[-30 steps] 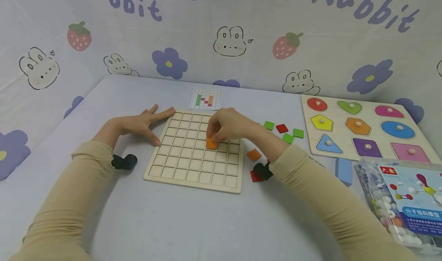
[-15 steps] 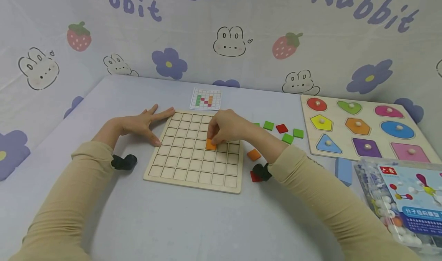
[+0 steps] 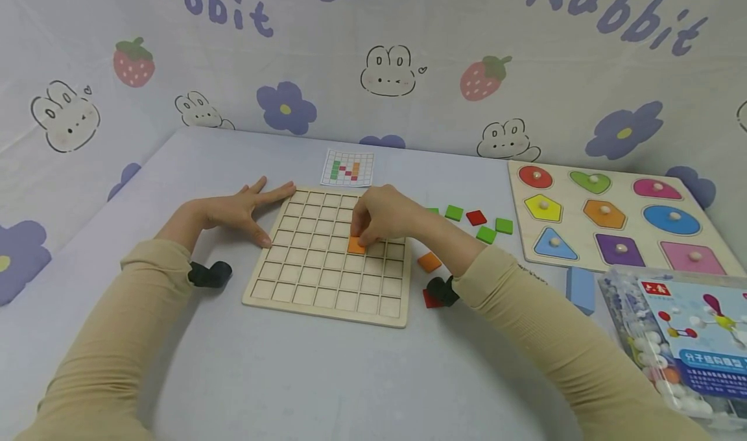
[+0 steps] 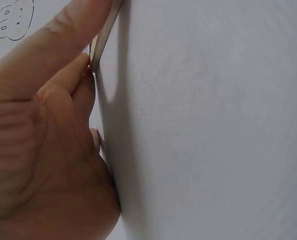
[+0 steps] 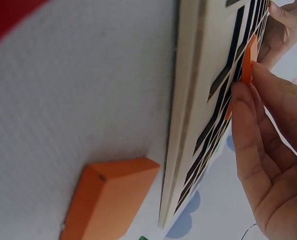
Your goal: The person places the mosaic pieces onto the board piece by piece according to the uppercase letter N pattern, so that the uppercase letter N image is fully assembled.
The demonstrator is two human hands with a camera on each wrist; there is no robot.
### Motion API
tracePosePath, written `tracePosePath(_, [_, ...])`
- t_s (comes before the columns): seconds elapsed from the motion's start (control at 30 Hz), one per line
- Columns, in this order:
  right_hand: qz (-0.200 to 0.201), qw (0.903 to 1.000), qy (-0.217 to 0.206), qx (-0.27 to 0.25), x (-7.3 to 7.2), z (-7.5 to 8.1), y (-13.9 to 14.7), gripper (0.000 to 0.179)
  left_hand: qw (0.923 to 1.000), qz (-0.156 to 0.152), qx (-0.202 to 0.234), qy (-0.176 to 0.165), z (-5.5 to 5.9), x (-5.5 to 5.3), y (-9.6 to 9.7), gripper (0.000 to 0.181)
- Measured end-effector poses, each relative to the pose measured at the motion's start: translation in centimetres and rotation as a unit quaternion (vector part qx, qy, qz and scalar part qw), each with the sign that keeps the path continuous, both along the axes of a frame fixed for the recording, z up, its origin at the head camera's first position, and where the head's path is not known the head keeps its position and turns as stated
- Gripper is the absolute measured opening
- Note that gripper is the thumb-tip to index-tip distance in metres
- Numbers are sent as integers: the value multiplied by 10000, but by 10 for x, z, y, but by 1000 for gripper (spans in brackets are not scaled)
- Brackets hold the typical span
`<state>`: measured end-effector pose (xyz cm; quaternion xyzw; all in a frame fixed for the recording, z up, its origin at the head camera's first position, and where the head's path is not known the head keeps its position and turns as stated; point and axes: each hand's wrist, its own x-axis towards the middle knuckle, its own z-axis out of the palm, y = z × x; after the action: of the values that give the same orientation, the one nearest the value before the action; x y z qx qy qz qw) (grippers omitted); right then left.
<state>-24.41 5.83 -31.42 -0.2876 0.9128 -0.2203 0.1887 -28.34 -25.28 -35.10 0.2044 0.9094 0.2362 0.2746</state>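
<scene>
An orange square tile [image 3: 355,246] lies at a cell near the middle of the wooden grid board [image 3: 297,275]. My right hand [image 3: 388,214] pinches this tile between thumb and fingertips; in the right wrist view the tile [image 5: 248,60] looks tilted against the grid. Another bit of orange [image 5: 229,110] shows beyond those fingers, partly hidden. At the board's upper left, my left hand [image 3: 233,213] rests with thumb and forefinger spread, their tips touching its edge. In the left wrist view, the left hand's palm [image 4: 53,165] faces the camera.
A card [image 3: 348,168] printed with a coloured grid pattern lies behind the board. Loose green tiles [image 3: 486,235], red tiles [image 3: 476,217] and an orange tile [image 3: 429,261] lie to the right. Farther right are a shape puzzle [image 3: 574,233], a blue block [image 3: 580,290] and a plastic box [image 3: 688,350].
My right hand and the orange tile have shifted very slightly toward me since one second ago, and have stayed nearly still over the last half second. The left hand has not moved.
</scene>
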Motion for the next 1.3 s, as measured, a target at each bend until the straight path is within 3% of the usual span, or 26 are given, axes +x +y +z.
tracePosePath(0.27, [93,9998,-113,-162,1,8,8,6,10000,-18,16,-27,1,1,1,120])
tracePosePath(0.6, [93,9986,-366,-362,-5,23,44,13,10000,-52,1,23,1,1,1,120])
tracePosePath(0.9, [-93,9970,-772,-48,-13,17,76,15,9999,-114,18,61,1,1,0,120])
tracePosePath(1.3, [292,9857,-1656,55,-15,1,104,19,9999,-149,36,68,0,1,0,118])
